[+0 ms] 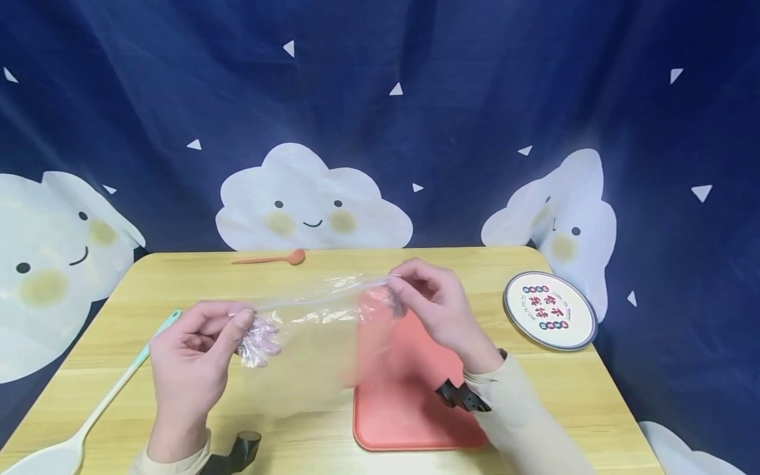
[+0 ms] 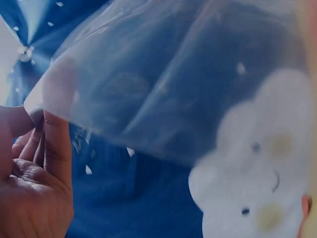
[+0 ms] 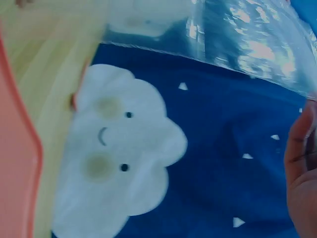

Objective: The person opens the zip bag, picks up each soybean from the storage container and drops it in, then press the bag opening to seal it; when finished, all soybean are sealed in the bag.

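A clear plastic bag (image 1: 315,343) hangs spread between my two hands above the table. At its upper left corner, my left hand (image 1: 190,359) pinches the film between thumb and fingers; its fingertips show through the crinkled plastic. My right hand (image 1: 436,310) pinches the upper right corner. In the left wrist view, the see-through bag (image 2: 148,84) stretches away from the left hand (image 2: 39,183). The right wrist view shows the bag (image 3: 233,44) across the top and part of the right hand (image 3: 304,173) at the edge.
Under the right forearm lies a red tray (image 1: 410,419) on the wooden table (image 1: 309,442). An orange spoon (image 1: 270,259) is at the back edge. A white spoon with a green-tipped handle (image 1: 113,396) lies at left. A round printed plate (image 1: 551,310) sits at right.
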### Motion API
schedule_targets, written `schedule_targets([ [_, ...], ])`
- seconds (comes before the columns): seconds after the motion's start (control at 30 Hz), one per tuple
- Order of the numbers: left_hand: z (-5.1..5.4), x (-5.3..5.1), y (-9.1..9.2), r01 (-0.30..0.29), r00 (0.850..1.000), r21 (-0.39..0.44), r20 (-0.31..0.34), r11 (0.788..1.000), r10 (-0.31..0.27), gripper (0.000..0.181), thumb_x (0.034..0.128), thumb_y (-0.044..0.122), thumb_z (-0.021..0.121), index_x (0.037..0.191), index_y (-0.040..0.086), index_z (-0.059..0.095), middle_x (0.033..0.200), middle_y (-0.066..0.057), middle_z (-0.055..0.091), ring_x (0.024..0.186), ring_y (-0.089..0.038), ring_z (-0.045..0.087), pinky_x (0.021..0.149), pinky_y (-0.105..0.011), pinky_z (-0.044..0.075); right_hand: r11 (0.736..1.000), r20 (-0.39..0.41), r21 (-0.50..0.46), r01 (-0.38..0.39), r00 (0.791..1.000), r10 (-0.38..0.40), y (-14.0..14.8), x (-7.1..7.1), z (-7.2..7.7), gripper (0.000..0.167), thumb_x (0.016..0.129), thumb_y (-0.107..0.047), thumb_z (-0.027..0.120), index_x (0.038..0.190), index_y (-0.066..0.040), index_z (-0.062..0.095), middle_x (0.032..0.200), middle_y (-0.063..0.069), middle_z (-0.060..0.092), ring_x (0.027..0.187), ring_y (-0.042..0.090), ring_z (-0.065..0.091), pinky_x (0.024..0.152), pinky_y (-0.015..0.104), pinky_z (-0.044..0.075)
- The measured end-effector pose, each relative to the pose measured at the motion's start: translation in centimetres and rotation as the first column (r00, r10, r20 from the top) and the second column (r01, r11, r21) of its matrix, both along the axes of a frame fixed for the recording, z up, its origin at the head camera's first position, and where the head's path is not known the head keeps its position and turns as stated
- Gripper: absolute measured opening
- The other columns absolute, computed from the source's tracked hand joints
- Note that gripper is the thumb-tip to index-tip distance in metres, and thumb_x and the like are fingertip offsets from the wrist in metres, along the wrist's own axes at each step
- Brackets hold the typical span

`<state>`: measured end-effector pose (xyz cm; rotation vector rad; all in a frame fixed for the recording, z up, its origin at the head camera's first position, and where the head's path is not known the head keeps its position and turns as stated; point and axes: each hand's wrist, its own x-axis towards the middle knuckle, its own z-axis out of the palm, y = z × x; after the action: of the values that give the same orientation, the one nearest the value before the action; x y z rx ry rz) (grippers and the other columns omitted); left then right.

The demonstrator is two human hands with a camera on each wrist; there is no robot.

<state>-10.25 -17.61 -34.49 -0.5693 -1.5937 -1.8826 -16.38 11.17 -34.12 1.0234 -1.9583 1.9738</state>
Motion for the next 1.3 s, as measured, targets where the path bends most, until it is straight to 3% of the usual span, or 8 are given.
schedule_targets([
  [0.17,0.8,0.5,1.9,0.178,0.983,0.005,-0.049,0.984,-0.177,0.013,0.0847,-0.029,0.050,0.094,-0.024,0.057,0.074,-0.022,0.069,0.054,-0.021,0.069,0.048,-0.023,0.055,0.994,-0.059,-0.109,0.010,0.998,-0.016,0.8,1.4,1.4,0.008,0.090,0.013,0.056,0.096,0.009,0.061,0.070,0.012,0.057,0.055,0.018,0.055,0.049,0.028,0.051],
  [0.27,0.7,0.2,2.8,0.225,0.972,-0.026,-0.058,0.974,-0.226,0.014,0.0860,-0.028,0.049,0.095,-0.022,0.057,0.076,-0.021,0.070,0.055,-0.020,0.069,0.046,-0.026,0.055,0.993,-0.060,-0.113,0.019,0.998,-0.026,1.4,1.8,1.6,0.011,0.088,0.015,0.058,0.095,0.008,0.061,0.073,0.010,0.058,0.059,0.017,0.056,0.051,0.026,0.052],
  [0.5,0.1,-0.6,4.3,0.242,0.970,-0.019,-0.032,0.970,-0.242,0.013,0.0861,-0.028,0.049,0.094,-0.020,0.056,0.073,-0.019,0.070,0.054,-0.019,0.068,0.043,-0.028,0.055,0.985,-0.031,-0.170,0.037,0.999,-0.043,2.8,2.0,1.1,0.002,0.093,0.009,0.057,0.090,0.009,0.057,0.072,0.009,0.058,0.055,0.017,0.056,0.049,0.027,0.052],
  [0.83,-0.8,-1.4,5.7,0.246,0.968,-0.058,0.063,0.968,-0.242,0.009,0.0955,-0.016,0.047,0.096,-0.017,0.055,0.077,-0.022,0.070,0.063,-0.023,0.071,0.046,-0.032,0.057,0.970,0.001,-0.151,0.190,0.981,-0.192,3.7,1.8,0.6,0.006,0.093,0.011,0.053,0.089,0.012,0.056,0.064,0.012,0.054,0.049,0.017,0.054,0.044,0.026,0.049],
  [0.97,-1.0,-1.8,6.4,0.195,0.974,-0.132,0.143,0.972,-0.176,0.007,0.0966,-0.010,0.052,0.095,-0.012,0.059,0.077,-0.018,0.071,0.064,-0.022,0.070,0.049,-0.033,0.057,0.922,-0.011,0.017,0.386,0.923,-0.386,4.3,1.6,0.6,0.006,0.093,0.008,0.058,0.097,0.006,0.062,0.083,0.012,0.062,0.073,0.015,0.061,0.066,0.024,0.054],
  [1.1,-1.0,-2.1,7.5,0.150,0.981,-0.213,0.151,0.965,-0.120,0.006,0.0954,-0.008,0.056,0.094,-0.007,0.062,0.075,-0.012,0.072,0.063,-0.019,0.069,0.050,-0.028,0.056,0.806,-0.286,0.141,0.574,0.803,-0.522,4.3,1.6,0.8,0.023,0.089,-0.004,0.061,0.112,0.000,0.064,0.114,0.008,0.062,0.111,0.021,0.053,0.098,0.033,0.041],
  [1.2,-1.0,-2.3,8.2,0.111,0.990,-0.263,0.118,0.958,-0.082,0.006,0.0945,-0.006,0.059,0.094,-0.004,0.065,0.075,-0.009,0.072,0.064,-0.016,0.068,0.050,-0.023,0.051,0.793,-0.515,0.203,0.574,0.752,-0.412,3.6,1.9,1.5,0.030,0.090,-0.015,0.058,0.116,0.000,0.063,0.123,0.013,0.058,0.124,0.033,0.044,0.106,0.046,0.032],
  [1.3,-1.0,-2.4,8.5,0.095,0.993,-0.291,0.097,0.952,-0.069,0.005,0.0940,-0.004,0.061,0.094,-0.003,0.066,0.075,-0.008,0.072,0.065,-0.014,0.066,0.053,-0.021,0.050,0.794,-0.614,0.351,0.496,0.762,-0.205,2.6,2.1,2.2,0.032,0.098,-0.027,0.053,0.115,-0.002,0.063,0.124,0.013,0.057,0.129,0.036,0.040,0.111,0.048,0.028],
])
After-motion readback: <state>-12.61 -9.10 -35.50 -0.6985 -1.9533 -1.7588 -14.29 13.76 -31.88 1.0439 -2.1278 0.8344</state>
